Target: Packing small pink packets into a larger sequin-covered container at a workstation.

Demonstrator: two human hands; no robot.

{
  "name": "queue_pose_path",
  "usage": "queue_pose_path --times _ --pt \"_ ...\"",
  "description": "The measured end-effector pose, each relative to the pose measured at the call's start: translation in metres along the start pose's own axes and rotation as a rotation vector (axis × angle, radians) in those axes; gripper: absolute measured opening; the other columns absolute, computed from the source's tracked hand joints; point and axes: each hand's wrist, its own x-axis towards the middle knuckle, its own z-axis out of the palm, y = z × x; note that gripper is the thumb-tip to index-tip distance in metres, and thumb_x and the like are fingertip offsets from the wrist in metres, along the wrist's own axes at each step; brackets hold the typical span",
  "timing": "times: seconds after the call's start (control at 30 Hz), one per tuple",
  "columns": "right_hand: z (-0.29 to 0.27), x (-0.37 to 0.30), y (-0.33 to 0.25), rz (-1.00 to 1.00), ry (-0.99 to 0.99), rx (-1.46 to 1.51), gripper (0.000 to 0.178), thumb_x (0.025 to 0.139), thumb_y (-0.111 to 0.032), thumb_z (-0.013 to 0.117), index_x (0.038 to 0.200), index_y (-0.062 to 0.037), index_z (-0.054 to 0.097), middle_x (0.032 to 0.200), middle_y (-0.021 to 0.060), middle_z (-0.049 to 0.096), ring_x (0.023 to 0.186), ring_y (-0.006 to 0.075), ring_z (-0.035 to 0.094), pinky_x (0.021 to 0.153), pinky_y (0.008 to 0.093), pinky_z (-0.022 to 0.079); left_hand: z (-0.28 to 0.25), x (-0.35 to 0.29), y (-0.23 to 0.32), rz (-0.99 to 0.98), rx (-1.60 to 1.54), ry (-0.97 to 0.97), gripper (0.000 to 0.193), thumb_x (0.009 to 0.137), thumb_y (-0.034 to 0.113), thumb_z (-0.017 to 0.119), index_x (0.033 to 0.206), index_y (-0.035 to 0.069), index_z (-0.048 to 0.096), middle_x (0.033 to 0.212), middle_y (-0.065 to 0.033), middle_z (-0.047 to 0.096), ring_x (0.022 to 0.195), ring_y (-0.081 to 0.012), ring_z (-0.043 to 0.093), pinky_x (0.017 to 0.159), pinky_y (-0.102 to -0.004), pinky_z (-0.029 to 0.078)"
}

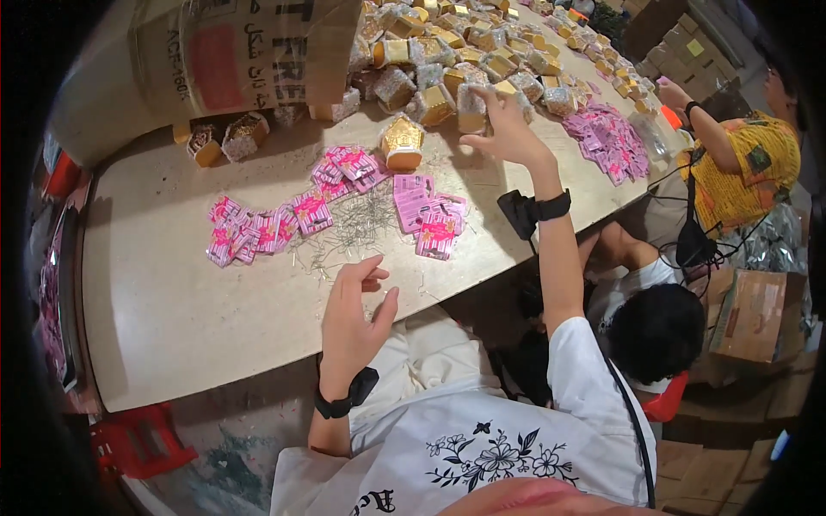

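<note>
My left hand (pixel 354 311) hovers over the table's near edge, its thumb apart from the curled fingers and nothing in it. Stretched out to the far side, my right hand (pixel 509 131) has its fingers spread beside a gold, glitter-sided piece (pixel 471 105) at the edge of a heap; whether it touches the piece I cannot tell. A gold house-shaped piece (pixel 403 143) stands apart, nearer the middle. Between the hands lie pink printed cards (pixel 436 232), more pink cards (pixel 249 230) to the left, and a tangle of thin metal wire pieces (pixel 357 225).
The heap of gold pieces (pixel 499 52) spreads along the table's (pixel 172 327) far side. A large cardboard box (pixel 232 69) stands at the far left. Pink cards (pixel 607 142) are piled at right, near a person in yellow (pixel 740 163). Another person's dark-haired head (pixel 658 331) is below.
</note>
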Motion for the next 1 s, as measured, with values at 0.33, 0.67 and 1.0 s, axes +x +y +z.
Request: queue_pose_path --times 0.33,0.67,1.0 --pt "-0.023 -0.028 -0.032 0.041 0.263 0.22 0.047 0.074 -0.024 0.077 0.106 -0.001 0.051 0.098 0.0131 0.06 0.089 0.0215 0.061 0.073 0.0319 0.048 -0.001 -0.003 -0.005 -0.007 -0.012 -0.034 0.055 0.077 0.0 0.071 0.126 0.002 0.047 0.106 -0.0127 0.058 0.095 -0.0217 0.06 0.081 -0.0318 0.05" --pt "-0.028 -0.148 -0.162 -0.446 -0.151 0.865 0.046 0.074 -0.008 0.077 0.113 -0.0038 0.053 0.119 0.0165 0.055 0.106 0.0307 0.057 0.084 0.0339 0.05 -0.006 0.001 -0.006 0.217 0.078 0.052 0.085 0.061 0.021 0.087 0.131 0.003 0.042 0.122 -0.0191 0.052 0.11 -0.036 0.052 0.086 -0.0422 0.048" --pt "-0.02 -0.138 -0.124 -0.194 0.198 0.528 0.014 0.075 0.001 0.069 0.086 -0.0018 0.06 0.081 0.0109 0.059 0.076 0.0281 0.06 0.067 0.0351 0.048 -0.004 -0.005 -0.013 0.079 -0.301 0.323 0.069 0.069 0.016 0.08 0.124 -0.001 0.042 0.13 -0.022 0.051 0.109 -0.0228 0.054 0.094 -0.0346 0.043"
